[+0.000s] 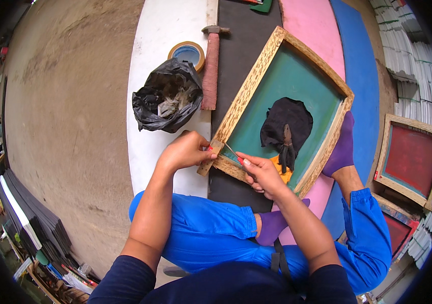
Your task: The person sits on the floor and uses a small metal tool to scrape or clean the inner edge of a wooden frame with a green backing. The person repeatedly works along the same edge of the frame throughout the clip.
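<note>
A wooden screen-printing frame (249, 91) with green mesh lies tilted in front of my crossed legs, its near left corner closest to my hands. My left hand (188, 151) pinches a small wooden block (210, 158) against that corner. In my right hand (264, 175) is a thin metal tool with a red handle (240, 159), which looks like a screwdriver. Its tip points at the inside of the corner, beside the block. On the mesh lie a black cloth (282, 119), pliers (287, 147) partly over it, and a yellow cloth (284, 172).
Beyond my left hand are a black plastic bag (160, 109) with scraps, a tape roll (201, 55) and a hammer (211, 76). My purple-socked foot (342, 144) touches the frame's right side. Red-mesh frames (411, 159) and white stacks (424, 76) stand at the right.
</note>
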### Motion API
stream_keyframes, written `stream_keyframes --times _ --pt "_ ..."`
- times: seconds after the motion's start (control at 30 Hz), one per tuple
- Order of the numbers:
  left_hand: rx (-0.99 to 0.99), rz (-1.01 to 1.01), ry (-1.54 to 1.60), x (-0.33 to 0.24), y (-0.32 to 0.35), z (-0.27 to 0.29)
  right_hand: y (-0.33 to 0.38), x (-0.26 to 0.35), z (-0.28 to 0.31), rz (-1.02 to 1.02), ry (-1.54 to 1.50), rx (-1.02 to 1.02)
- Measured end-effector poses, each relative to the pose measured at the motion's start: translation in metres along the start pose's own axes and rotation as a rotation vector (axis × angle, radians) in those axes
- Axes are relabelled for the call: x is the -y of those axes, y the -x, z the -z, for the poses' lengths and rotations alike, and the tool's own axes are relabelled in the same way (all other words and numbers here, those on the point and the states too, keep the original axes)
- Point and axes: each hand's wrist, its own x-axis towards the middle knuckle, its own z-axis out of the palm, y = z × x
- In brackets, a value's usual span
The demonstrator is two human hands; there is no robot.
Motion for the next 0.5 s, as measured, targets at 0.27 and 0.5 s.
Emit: stream_keyframes --times 0.27,0.5 --pt "-0.007 0.004 0.011 0.002 0.0 0.0 -0.001 -0.004 0.004 0.955 1.545 -0.473" --pt "0.004 0.012 -0.012 0.001 -0.001 0.0 -0.014 0.01 0.018 1.071 1.603 -0.464"
